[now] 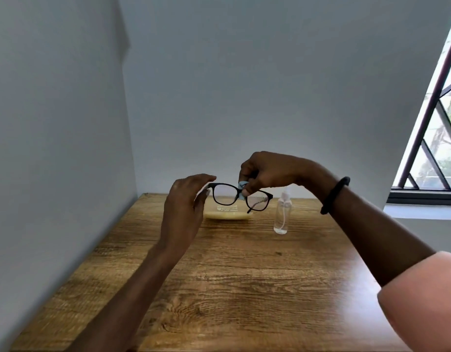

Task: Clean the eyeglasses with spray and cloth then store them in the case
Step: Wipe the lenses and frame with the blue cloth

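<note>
Black-framed eyeglasses [224, 196] are held in the air above the far edge of the brown wooden table [244, 288]. The left hand [185, 207] grips one end of the frame, and the right hand [265, 174] pinches a small light-blue cloth [242, 188] against the frame by the bridge. Beneath them a pale yellow case [228, 215] lies near the far edge, with a clear spray bottle [281, 214] upright beside it.

The right hand [267, 171] hides most of the blue cloth [242, 185]

Arms reach forward: left hand [185, 204] pinches the eyeglasses [225, 195], raised right hand [267, 171] pinches the cloth [242, 186].
</note>
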Tool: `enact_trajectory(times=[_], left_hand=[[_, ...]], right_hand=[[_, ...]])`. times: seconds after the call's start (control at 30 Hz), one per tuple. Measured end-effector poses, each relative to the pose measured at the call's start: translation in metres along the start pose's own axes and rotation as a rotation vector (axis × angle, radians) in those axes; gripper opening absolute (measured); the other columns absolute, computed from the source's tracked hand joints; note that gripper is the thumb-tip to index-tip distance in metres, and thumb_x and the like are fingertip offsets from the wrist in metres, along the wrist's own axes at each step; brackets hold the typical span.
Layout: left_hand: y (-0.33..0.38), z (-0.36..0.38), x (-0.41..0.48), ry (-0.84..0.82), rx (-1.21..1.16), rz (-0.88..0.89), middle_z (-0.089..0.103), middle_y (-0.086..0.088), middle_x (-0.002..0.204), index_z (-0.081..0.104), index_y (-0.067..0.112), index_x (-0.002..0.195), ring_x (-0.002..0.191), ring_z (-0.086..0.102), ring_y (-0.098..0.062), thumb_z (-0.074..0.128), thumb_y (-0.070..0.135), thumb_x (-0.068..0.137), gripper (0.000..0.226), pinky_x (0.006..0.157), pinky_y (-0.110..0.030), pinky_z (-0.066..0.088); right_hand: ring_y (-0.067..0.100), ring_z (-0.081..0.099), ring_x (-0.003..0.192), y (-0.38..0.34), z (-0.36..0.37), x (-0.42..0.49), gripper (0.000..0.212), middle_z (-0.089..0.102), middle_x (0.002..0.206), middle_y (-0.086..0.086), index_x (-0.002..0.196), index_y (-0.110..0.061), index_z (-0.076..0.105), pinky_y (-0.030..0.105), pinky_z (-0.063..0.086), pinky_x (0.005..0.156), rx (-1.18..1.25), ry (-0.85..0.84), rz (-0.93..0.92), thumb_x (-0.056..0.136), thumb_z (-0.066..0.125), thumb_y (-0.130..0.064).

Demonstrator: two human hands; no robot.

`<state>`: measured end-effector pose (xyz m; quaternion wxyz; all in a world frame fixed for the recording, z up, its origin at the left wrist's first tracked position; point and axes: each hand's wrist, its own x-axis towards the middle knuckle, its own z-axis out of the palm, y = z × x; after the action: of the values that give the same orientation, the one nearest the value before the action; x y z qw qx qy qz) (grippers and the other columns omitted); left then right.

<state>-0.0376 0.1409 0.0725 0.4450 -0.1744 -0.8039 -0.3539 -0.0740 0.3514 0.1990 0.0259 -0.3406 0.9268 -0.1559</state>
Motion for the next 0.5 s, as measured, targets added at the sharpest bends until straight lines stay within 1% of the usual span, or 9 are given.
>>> enact_trajectory(times=[0.07, 0.13, 0.2, 0.23, 0.27, 0.3, 0.37, 0.43, 0.5], left_hand=[[-0.0001, 0.0005, -0.002, -0.038, 0.057, 0.064, 0.073, 0.004, 0.119, 0.071, 0.02, 0.123, 0.112, 0.061, -0.017, 0.069, 0.005, 0.093, 0.033, 0.093, -0.023, 0.041], [-0.001, 0.0022, -0.0035, -0.033, 0.099, 0.127, 0.075, 0.002, 0.115, 0.074, 0.016, 0.119, 0.108, 0.063, -0.021, 0.069, 0.01, 0.093, 0.027, 0.09, -0.031, 0.048], [-0.0034, 0.0037, -0.0041, -0.011, 0.134, 0.16, 0.075, 0.001, 0.114, 0.075, 0.015, 0.117, 0.106, 0.064, -0.022, 0.064, 0.02, 0.096, 0.024, 0.087, -0.04, 0.053], [-0.0048, 0.0044, -0.0041, -0.002, 0.144, 0.165, 0.075, 0.001, 0.114, 0.075, 0.014, 0.117, 0.105, 0.063, -0.023, 0.063, 0.022, 0.096, 0.026, 0.086, -0.042, 0.054], [-0.0063, 0.0053, -0.0045, 0.01, 0.152, 0.172, 0.075, 0.0, 0.114, 0.076, 0.014, 0.117, 0.105, 0.063, -0.023, 0.065, 0.02, 0.096, 0.025, 0.085, -0.041, 0.053], [-0.007, 0.0059, -0.0052, 0.022, 0.157, 0.174, 0.075, 0.0, 0.113, 0.076, 0.013, 0.116, 0.105, 0.063, -0.024, 0.068, 0.015, 0.094, 0.024, 0.086, -0.038, 0.052], [-0.007, 0.0064, -0.0063, 0.042, 0.161, 0.153, 0.075, 0.0, 0.107, 0.078, 0.013, 0.113, 0.103, 0.062, -0.023, 0.072, 0.011, 0.091, 0.023, 0.086, -0.025, 0.044], [-0.0076, 0.0061, -0.0066, 0.067, 0.152, 0.122, 0.075, 0.001, 0.099, 0.079, 0.014, 0.11, 0.098, 0.061, -0.022, 0.073, 0.011, 0.091, 0.021, 0.082, -0.017, 0.036], [-0.0089, 0.0066, -0.0068, 0.1, 0.142, 0.1, 0.074, 0.001, 0.092, 0.079, 0.014, 0.109, 0.092, 0.059, -0.021, 0.074, 0.01, 0.09, 0.02, 0.076, -0.017, 0.032]], right_hand=[[-0.008, 0.057, 0.065, 0.0023, -0.0028, 0.0002, 0.015, 0.071, 0.075, -0.013, 0.076, -0.029, 0.074, 0.012, 0.04, 0.064, 0.003, -0.053, 0.011, 0.084, 0.081, -0.017], [0.003, 0.057, 0.071, 0.004, -0.0041, 0.0005, 0.004, 0.076, 0.081, 0.0, 0.082, -0.019, 0.078, 0.023, 0.042, 0.071, 0.004, -0.074, 0.033, 0.084, 0.081, -0.017], [0.011, 0.057, 0.075, 0.0042, -0.0054, -0.0001, 0.01, 0.077, 0.087, 0.008, 0.09, -0.009, 0.079, 0.031, 0.043, 0.073, 0.011, -0.079, 0.05, 0.084, 0.081, -0.017], [0.01, 0.056, 0.073, 0.0041, -0.0058, -0.0005, 0.012, 0.075, 0.082, 0.006, 0.091, -0.007, 0.078, 0.03, 0.042, 0.071, 0.009, -0.085, 0.055, 0.085, 0.08, -0.018], [0.007, 0.055, 0.069, 0.0042, -0.0063, -0.0009, 0.013, 0.072, 0.074, -0.001, 0.09, -0.007, 0.078, 0.027, 0.042, 0.069, 0.002, -0.095, 0.056, 0.085, 0.08, -0.018], [0.003, 0.053, 0.064, 0.0039, -0.0072, -0.0012, 0.011, 0.068, 0.067, -0.011, 0.088, -0.007, 0.077, 0.021, 0.041, 0.065, -0.007, -0.107, 0.057, 0.085, 0.08, -0.018], [-0.004, 0.05, 0.054, 0.0039, -0.0087, -0.0008, 0.008, 0.062, 0.056, -0.021, 0.084, -0.011, 0.075, 0.011, 0.037, 0.057, -0.02, -0.111, 0.059, 0.086, 0.079, -0.017], [-0.008, 0.053, 0.055, 0.003, -0.0079, -0.0013, 0.008, 0.061, 0.055, -0.026, 0.08, -0.018, 0.073, 0.005, 0.035, 0.055, -0.043, -0.078, 0.036, 0.086, 0.08, -0.018], [-0.013, 0.056, 0.061, 0.0016, -0.0062, -0.0027, 0.011, 0.063, 0.061, -0.026, 0.08, -0.024, 0.073, 0.004, 0.036, 0.058, -0.063, -0.024, 0.002, 0.085, 0.081, -0.019]])
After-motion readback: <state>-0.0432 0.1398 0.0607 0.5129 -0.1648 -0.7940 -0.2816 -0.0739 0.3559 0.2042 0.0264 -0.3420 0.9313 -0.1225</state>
